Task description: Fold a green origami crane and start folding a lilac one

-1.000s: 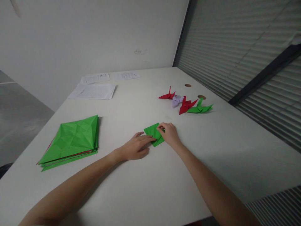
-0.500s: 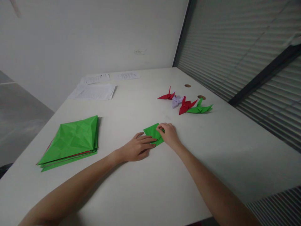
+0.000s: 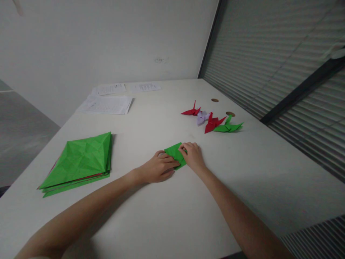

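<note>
A small folded green paper (image 3: 174, 152) lies flat on the white table (image 3: 172, 201) near its middle. My left hand (image 3: 159, 168) rests on the paper's near left part, fingers together and pressing it down. My right hand (image 3: 192, 155) sits on the paper's right edge, its fingertips curled and pinching the fold. Both forearms reach in from the bottom of the view.
A stack of creased green sheets (image 3: 79, 160), with red ones beneath, lies at the left. Several folded paper cranes, red (image 3: 212, 123), pale purple (image 3: 202, 116) and green (image 3: 228, 126), stand at the back right. Printed pages (image 3: 107, 104) lie at the far edge. Window blinds run along the right.
My left hand has slid a little further onto the green paper, fingers drawn together. The right hand has barely moved. The view shifted slightly.
</note>
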The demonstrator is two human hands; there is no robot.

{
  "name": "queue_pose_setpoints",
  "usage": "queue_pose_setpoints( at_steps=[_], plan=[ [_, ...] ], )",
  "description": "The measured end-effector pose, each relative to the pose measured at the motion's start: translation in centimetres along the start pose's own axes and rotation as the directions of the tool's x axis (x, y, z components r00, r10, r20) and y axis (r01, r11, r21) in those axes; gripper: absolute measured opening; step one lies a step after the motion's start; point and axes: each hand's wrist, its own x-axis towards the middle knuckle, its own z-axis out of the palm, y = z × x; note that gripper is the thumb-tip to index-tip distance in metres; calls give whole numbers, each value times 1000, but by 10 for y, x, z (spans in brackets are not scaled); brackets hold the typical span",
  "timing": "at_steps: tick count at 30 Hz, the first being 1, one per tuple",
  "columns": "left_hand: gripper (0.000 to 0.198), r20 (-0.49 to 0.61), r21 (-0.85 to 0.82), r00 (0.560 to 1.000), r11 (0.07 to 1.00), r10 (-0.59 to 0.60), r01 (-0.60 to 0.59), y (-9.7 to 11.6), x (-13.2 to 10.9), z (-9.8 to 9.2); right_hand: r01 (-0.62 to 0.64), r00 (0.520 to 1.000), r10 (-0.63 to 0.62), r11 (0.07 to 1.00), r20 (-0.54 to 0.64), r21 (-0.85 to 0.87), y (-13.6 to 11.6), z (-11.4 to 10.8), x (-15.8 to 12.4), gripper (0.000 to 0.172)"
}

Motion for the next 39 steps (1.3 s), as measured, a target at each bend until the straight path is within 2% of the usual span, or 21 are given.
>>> queue_pose_setpoints(
  at_steps=[8,14,18,30,39],
  plan=[
    [30,-105,117,994,992,-30,43,8,8,11,-3,1000,3,1000,11,-8,0,-1,1,8],
    [37,-57,-8,998,1000,19,-20,7,6,14,-20,1000,20,1000,11,-12,0,0,2,8],
    [47,-55,8,998,1000,20,-20,6,7,15,-25,1000,25,1000,8,-8,-1,0,2,6],
    [43,-54,16,997,999,47,-46,6,6,22,-52,998,50,996,-38,-68,-5,-2,-1,8],
    [42,-63,-4,997,999,45,-46,5,5,21,-39,999,40,996,10,-76,-3,-2,0,7]
  ],
)
